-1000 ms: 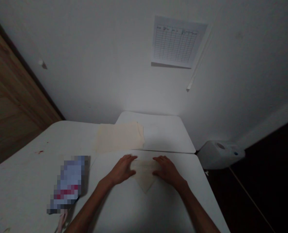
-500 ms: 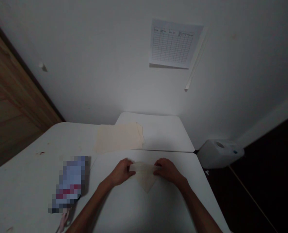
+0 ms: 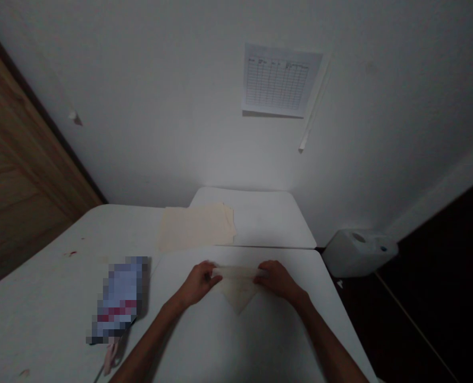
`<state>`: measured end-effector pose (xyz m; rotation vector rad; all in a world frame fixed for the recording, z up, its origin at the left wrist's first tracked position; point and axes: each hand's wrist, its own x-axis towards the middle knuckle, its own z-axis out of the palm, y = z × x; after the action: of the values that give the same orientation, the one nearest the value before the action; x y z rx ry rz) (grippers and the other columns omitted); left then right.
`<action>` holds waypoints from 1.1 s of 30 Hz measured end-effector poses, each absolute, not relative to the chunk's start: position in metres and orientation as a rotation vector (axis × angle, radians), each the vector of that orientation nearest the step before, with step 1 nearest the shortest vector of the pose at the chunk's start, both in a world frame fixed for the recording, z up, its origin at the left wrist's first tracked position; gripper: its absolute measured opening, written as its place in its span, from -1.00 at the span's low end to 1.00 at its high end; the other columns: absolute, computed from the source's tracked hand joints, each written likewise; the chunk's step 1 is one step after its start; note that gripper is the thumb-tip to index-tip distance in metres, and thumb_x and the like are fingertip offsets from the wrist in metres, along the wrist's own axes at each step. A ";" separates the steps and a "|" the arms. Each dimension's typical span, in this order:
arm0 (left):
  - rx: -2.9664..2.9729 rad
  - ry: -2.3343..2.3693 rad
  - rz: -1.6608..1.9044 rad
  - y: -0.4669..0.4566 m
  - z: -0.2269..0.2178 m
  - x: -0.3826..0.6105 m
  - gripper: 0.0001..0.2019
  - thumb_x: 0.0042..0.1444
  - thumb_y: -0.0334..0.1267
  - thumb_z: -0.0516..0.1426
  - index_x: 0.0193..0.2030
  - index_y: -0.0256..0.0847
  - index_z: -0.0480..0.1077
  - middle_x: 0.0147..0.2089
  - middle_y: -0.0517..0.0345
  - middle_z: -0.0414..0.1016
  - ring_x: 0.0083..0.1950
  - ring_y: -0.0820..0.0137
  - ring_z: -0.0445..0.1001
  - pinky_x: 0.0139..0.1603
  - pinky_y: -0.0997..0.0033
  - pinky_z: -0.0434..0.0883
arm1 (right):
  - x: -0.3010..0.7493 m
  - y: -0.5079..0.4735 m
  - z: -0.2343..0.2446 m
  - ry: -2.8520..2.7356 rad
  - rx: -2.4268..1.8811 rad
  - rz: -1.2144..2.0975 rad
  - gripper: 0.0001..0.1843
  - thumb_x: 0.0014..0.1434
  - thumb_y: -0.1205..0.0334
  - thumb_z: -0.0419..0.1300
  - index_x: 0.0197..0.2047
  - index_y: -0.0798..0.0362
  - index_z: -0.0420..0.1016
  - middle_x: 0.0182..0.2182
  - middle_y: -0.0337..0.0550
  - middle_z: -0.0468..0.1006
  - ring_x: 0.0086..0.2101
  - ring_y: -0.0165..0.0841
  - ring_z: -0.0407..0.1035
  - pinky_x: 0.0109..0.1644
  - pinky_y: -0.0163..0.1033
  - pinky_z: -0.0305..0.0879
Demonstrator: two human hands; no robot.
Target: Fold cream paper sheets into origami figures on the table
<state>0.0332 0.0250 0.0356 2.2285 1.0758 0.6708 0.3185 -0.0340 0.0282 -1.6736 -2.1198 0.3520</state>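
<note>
Seeing left hand [image 3: 199, 283] and right hand [image 3: 278, 280] both in a narrow grip, pinching the top edge of a folded cream cloth [image 3: 236, 290], point toward me, on the white worktop [image 3: 260, 340]. Second cream cloth [image 3: 196, 227] lies beyond it; pixelated packet [image 3: 119, 298] sits left of the left hand.

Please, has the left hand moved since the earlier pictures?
Yes. Against the seam between the two tables, the left hand has drawn slightly back toward the person, and its fingers now curl at the edge of the folded cream sheet.
</note>
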 end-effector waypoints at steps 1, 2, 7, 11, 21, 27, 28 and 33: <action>2.224 1.083 0.695 0.025 0.037 0.033 -0.72 0.14 -0.06 0.12 -0.42 -0.21 0.46 -0.40 0.15 0.42 -0.35 0.38 0.36 -0.30 0.41 0.33 | 0.318 -0.033 0.031 -2.113 -1.662 0.339 -0.78 0.08 0.20 0.34 -0.17 0.03 0.56 -0.19 -0.11 0.60 -0.15 -0.23 0.46 -0.04 -0.19 0.32; 2.220 1.091 0.721 0.026 0.039 0.033 -0.72 0.15 -0.06 0.12 -0.43 -0.22 0.46 -0.39 0.14 0.42 -0.33 0.37 0.37 -0.28 0.40 0.34 | 0.317 -0.033 0.033 -2.105 -1.650 0.326 -0.80 0.09 0.20 0.33 -0.19 0.03 0.56 -0.20 -0.12 0.60 -0.16 -0.24 0.46 -0.04 -0.19 0.31; 2.208 1.101 0.868 0.031 0.055 0.032 -0.73 0.19 -0.07 0.10 -0.36 -0.22 0.46 -0.33 0.09 0.46 -0.24 0.33 0.41 -0.19 0.35 0.36 | 0.314 -0.026 0.050 -2.055 -1.591 0.273 -0.86 0.12 0.20 0.33 -0.25 0.05 0.54 -0.26 -0.14 0.59 -0.19 -0.27 0.44 -0.05 -0.21 0.30; 2.290 0.953 1.034 0.034 0.071 0.032 -0.78 0.23 -0.13 0.11 -0.32 -0.19 0.48 -0.29 0.10 0.50 -0.21 0.33 0.42 -0.15 0.34 0.36 | 0.311 -0.026 0.067 -1.995 -1.485 0.236 -0.92 0.16 0.22 0.31 -0.30 0.03 0.52 -0.31 -0.17 0.57 -0.22 -0.30 0.42 -0.06 -0.22 0.28; 2.691 0.839 1.050 0.020 0.065 0.022 -0.86 0.18 -0.36 0.07 -0.18 -0.20 0.44 -0.19 0.03 0.49 -0.14 0.27 0.39 -0.12 0.24 0.38 | 0.306 -0.045 0.065 -2.155 -1.357 -0.045 -0.83 0.09 0.49 0.24 -0.31 0.02 0.48 -0.31 -0.18 0.52 -0.24 -0.28 0.31 -0.11 -0.20 0.25; 2.853 0.910 0.798 -0.006 0.038 0.014 -0.60 -0.10 -0.54 0.11 -0.08 -0.19 0.41 -0.06 0.00 0.48 -0.02 0.18 0.37 0.01 0.09 0.37 | 0.306 -0.067 0.033 -2.295 -1.398 -0.111 -0.77 0.05 0.53 0.22 -0.27 0.01 0.49 -0.26 -0.16 0.52 -0.20 -0.25 0.29 -0.07 -0.18 0.23; 2.867 0.920 0.761 -0.009 0.034 0.014 -0.57 -0.14 -0.56 0.12 -0.08 -0.18 0.41 -0.05 0.01 0.48 -0.01 0.17 0.37 0.03 0.08 0.36 | 0.307 -0.070 0.030 -2.309 -1.407 -0.096 -0.75 0.05 0.54 0.21 -0.27 0.01 0.49 -0.25 -0.16 0.53 -0.19 -0.25 0.29 -0.06 -0.19 0.23; 2.869 0.970 0.660 -0.020 0.016 0.015 -0.61 -0.09 -0.55 0.11 -0.09 -0.17 0.41 -0.06 0.04 0.49 0.01 0.18 0.39 0.07 0.09 0.36 | 0.308 -0.083 0.023 -2.330 -1.470 0.013 -0.69 0.02 0.54 0.21 -0.19 0.00 0.48 -0.18 -0.18 0.53 -0.13 -0.25 0.30 0.00 -0.18 0.23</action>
<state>0.0147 -0.0197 0.0164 2.8690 0.9702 0.6598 0.3077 -0.0831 0.0227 -1.4704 -2.3300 0.0132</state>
